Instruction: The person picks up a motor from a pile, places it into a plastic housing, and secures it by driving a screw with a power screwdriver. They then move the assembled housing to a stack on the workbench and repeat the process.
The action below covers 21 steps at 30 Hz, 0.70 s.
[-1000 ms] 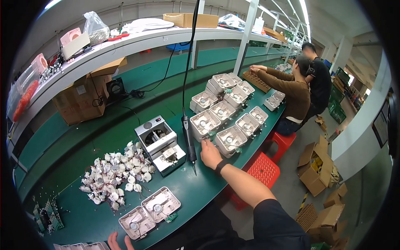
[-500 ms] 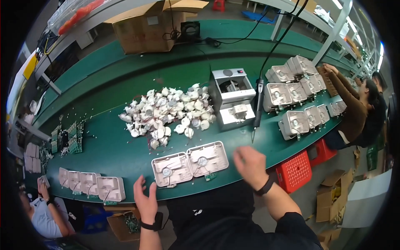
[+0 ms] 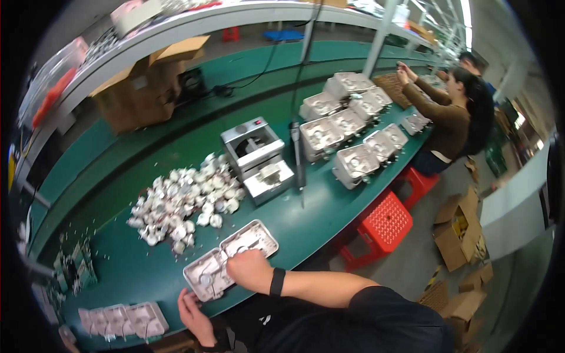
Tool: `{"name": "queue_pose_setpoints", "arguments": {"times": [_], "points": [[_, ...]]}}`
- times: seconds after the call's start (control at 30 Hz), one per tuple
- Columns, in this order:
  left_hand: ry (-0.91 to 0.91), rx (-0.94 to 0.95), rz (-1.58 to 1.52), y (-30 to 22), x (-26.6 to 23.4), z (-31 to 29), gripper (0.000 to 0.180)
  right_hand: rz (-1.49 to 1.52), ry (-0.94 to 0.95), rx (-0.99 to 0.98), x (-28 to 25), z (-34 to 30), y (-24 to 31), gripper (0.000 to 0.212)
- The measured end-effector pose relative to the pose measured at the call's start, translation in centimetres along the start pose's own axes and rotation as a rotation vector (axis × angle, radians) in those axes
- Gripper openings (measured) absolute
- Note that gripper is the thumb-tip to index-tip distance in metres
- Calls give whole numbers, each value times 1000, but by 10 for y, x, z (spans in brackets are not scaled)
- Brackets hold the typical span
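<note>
My right hand (image 3: 250, 270) is curled over two pale plastic housings. It covers the near edge of the right housing (image 3: 262, 235) and part of the left housing (image 3: 197, 272). Its fingertips are hidden, so whatever they pinch cannot be made out. The housings lie open side up, next to each other near the table's front edge, with a round part and wires inside the left one. Beside that housing's near corner, my left hand (image 3: 195, 317) is open with its fingers apart and nothing in it; whether it touches the plastic is unclear.
A heap of white round parts with wires (image 3: 179, 203) lies beyond the housings. Behind them stand a grey metal machine (image 3: 259, 162) and a hanging electric screwdriver (image 3: 298, 156). Stacked housings (image 3: 322, 136) fill the right, near a co-worker (image 3: 450, 115). More housings (image 3: 144, 320) line the left edge.
The view has swung to the right. My right hand has moved left from beside the housings to over them and curled. My left hand stays open near the left housing's corner.
</note>
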<state>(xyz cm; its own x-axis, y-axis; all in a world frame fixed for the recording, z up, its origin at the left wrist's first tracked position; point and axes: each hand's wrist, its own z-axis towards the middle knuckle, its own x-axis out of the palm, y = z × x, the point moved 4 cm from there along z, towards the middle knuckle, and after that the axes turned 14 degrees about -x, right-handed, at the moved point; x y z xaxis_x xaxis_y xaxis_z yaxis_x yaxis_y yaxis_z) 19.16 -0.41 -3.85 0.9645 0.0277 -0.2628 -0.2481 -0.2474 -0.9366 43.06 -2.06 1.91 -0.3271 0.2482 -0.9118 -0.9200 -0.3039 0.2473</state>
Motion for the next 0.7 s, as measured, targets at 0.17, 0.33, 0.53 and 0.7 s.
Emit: {"name": "queue_pose_setpoints", "arguments": {"times": [0.17,0.33,0.53,0.7], "points": [[-68,38,-34,20,-5,15,36,-13,69,-2,-65,-27,-22,9],[-125,79,56,19,-2,18,35,-200,-193,111,-189,-54,-94,23],[-199,168,159,14,6,18,34,-573,-125,331,-264,-60,-240,25],[-215,28,210,-29,12,-14,38,-642,-119,338,-264,-65,-362,29]]}}
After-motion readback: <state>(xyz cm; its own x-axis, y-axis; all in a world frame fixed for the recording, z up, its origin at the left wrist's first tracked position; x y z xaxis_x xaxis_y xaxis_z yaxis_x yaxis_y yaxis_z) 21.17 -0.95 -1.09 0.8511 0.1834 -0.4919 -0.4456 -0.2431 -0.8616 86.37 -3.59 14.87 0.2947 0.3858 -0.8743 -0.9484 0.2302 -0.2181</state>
